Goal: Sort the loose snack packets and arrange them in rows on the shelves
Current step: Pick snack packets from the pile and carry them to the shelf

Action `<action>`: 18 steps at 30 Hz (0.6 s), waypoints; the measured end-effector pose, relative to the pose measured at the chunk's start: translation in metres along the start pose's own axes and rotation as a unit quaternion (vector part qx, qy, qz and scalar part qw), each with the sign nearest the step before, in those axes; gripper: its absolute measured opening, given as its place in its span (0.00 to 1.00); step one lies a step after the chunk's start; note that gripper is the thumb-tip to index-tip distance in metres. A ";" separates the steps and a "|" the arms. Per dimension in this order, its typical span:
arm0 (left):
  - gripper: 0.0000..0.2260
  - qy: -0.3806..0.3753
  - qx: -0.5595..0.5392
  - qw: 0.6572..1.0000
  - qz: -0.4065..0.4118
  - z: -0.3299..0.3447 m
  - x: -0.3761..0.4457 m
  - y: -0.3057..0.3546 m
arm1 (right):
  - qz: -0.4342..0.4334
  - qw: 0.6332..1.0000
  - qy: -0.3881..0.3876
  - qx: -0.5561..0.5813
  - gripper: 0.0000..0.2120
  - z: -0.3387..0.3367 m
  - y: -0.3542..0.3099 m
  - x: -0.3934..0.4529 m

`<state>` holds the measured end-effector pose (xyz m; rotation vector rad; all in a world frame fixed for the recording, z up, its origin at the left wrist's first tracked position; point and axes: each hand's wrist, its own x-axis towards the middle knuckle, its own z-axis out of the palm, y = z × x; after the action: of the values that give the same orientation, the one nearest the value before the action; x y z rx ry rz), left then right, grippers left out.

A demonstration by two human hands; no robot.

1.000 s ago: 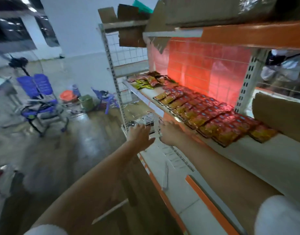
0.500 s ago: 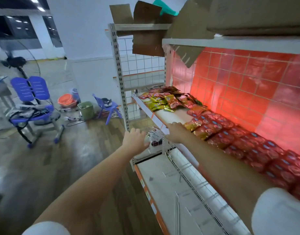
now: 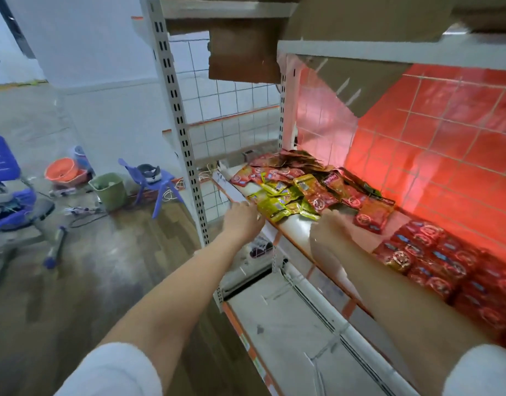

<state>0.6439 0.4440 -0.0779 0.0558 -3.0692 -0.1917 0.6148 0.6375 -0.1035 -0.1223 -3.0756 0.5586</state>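
Blue chairs [image 3: 9, 178] stand on the wet-looking floor [image 3: 83, 267] at the far left, near an orange basin [image 3: 61, 170] and a green bucket [image 3: 109, 190]. A grey post [image 3: 177, 115] holds up the white shelf [image 3: 300, 227]. The left hand [image 3: 243, 218] reaches toward the shelf's front edge, fingers loosely bent, holding nothing. The loose packets [image 3: 291, 190], yellow and red, lie in a heap on the shelf. The right hand [image 3: 331, 230] hovers near them; its fingers are blurred, so I cannot tell its grip. Neat red rows [image 3: 446, 267] fill the right, before red wall tiles [image 3: 446, 132].
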 end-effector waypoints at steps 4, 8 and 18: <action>0.22 -0.029 0.002 0.999 0.039 0.000 0.058 -0.018 | 0.121 0.990 0.070 0.024 0.19 0.013 -0.011 0.035; 0.26 -0.067 -0.005 0.995 0.071 0.007 0.098 -0.030 | 0.206 0.975 0.056 0.063 0.28 0.014 -0.020 0.060; 0.35 -0.098 -0.015 0.990 0.097 0.020 0.138 -0.038 | 0.262 0.959 0.034 0.102 0.30 0.011 -0.024 0.067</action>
<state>0.5062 0.4033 -0.0935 -0.2779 -3.2389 -0.2455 0.5463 0.6163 -0.1057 -0.9468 -2.8772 0.8557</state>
